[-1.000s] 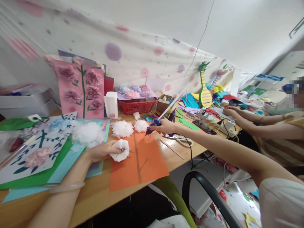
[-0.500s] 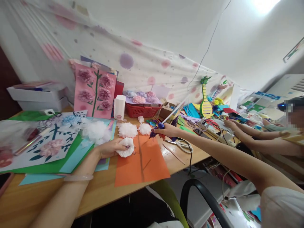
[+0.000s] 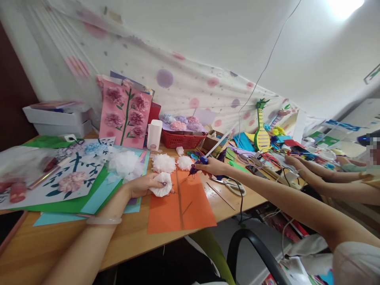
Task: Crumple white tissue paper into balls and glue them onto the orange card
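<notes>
My left hand (image 3: 145,185) is closed on a white tissue-paper flower (image 3: 162,186), held at the left edge of an orange sheet (image 3: 192,209). A dark line with a short branch is drawn on that sheet. My right hand (image 3: 212,166) grips a dark blue glue gun (image 3: 203,160), its nozzle pointing down and left above the sheet's upper right part. A white glue stick (image 3: 221,139) juts from its back end. Two fluffy white paper flowers, a larger one (image 3: 164,163) and a smaller one (image 3: 185,162), rest along the sheet's top edge.
Scissors (image 3: 234,187) and a thin stick (image 3: 221,196) lie right of the sheet. Behind stand a red basket (image 3: 184,140) of paper flowers and a pink flower picture (image 3: 124,114). Coloured papers (image 3: 74,204) cover the left side. Another person's hands (image 3: 297,162) work at the right.
The whole view has shifted, so everything appears slightly farther right. Both hands keep their holds, and the glue gun and flower stay in nearly the same places over the sheet.
</notes>
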A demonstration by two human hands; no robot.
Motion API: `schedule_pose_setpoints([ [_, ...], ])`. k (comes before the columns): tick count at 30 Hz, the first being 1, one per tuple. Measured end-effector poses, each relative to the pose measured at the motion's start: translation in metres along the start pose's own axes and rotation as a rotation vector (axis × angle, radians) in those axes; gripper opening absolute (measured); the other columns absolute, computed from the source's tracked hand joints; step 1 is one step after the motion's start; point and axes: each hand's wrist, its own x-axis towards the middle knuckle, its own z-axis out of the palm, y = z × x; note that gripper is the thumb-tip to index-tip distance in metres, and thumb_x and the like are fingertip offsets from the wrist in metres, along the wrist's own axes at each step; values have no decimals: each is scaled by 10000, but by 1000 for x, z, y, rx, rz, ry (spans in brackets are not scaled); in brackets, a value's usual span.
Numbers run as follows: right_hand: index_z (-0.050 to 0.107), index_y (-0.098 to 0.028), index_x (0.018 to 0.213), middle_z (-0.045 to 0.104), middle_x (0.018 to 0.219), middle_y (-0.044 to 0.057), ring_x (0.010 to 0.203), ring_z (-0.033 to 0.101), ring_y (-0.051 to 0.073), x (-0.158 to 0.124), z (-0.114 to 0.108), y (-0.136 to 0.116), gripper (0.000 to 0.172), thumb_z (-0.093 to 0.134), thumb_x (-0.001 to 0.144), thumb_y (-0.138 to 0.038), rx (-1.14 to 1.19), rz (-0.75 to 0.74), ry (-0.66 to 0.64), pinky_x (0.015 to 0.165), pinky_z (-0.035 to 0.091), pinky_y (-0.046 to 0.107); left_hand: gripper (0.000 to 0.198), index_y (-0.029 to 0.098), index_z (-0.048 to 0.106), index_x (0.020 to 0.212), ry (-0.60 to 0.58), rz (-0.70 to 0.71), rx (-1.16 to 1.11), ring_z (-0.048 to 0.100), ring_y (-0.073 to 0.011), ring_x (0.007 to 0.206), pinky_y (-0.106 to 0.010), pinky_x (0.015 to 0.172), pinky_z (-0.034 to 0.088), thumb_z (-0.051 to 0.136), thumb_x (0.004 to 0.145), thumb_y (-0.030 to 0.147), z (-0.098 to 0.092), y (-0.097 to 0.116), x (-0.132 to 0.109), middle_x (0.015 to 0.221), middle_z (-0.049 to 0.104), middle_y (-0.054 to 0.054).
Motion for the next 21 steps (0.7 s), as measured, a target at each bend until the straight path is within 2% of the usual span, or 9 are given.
schedule_pose_setpoints([
  [7, 673, -163, 647, 701, 624, 49, 550, 619, 118, -3, 0, -3, 630, 522, 845, -742, 32, -9, -8, 491, 424, 194, 396, 159, 690, 879, 51, 33, 40, 682, -203, 813, -321, 795, 506, 858, 619, 407, 5, 8, -5, 843, 755, -81],
  [11, 726, -166, 811, 699, 611, 31, 545, 648, 126, -5, -3, -6, 522, 570, 865, -661, 101, -2, -53, 504, 479, 196, 369, 161, 687, 943, 189, 152, 123, 656, -208, 861, -307, 776, 478, 790, 692, 412, 13, 32, -10, 881, 741, -75],
  [13, 727, -173, 881, 699, 607, 24, 497, 640, 126, -5, -5, -6, 455, 593, 872, -607, 132, 12, -85, 470, 486, 203, 364, 157, 690, 987, 243, 227, 182, 640, -211, 904, -299, 782, 463, 743, 728, 408, 26, 52, -6, 942, 730, -73],
  [15, 715, -185, 914, 711, 633, 21, 458, 622, 120, -4, -7, -6, 394, 617, 869, -563, 150, 22, -101, 426, 474, 205, 350, 149, 703, 1001, 246, 279, 254, 632, -213, 891, -294, 759, 454, 728, 717, 352, 44, 75, 6, 945, 722, -62],
  [18, 689, -196, 897, 717, 667, 16, 411, 572, 94, -5, -9, -8, 304, 636, 875, -494, 151, 22, -104, 392, 455, 199, 306, 155, 727, 1000, 184, 332, 362, 623, -196, 873, -284, 765, 446, 690, 700, 197, 74, 110, 32, 882, 713, -19],
  [21, 652, -185, 778, 696, 645, 20, 368, 500, 69, -8, -11, -13, 294, 616, 896, -451, 131, 19, -116, 357, 409, 194, 256, 142, 743, 904, 101, 374, 425, 623, -183, 888, -284, 812, 447, 619, 686, 89, 95, 133, 60, 850, 711, -5],
])
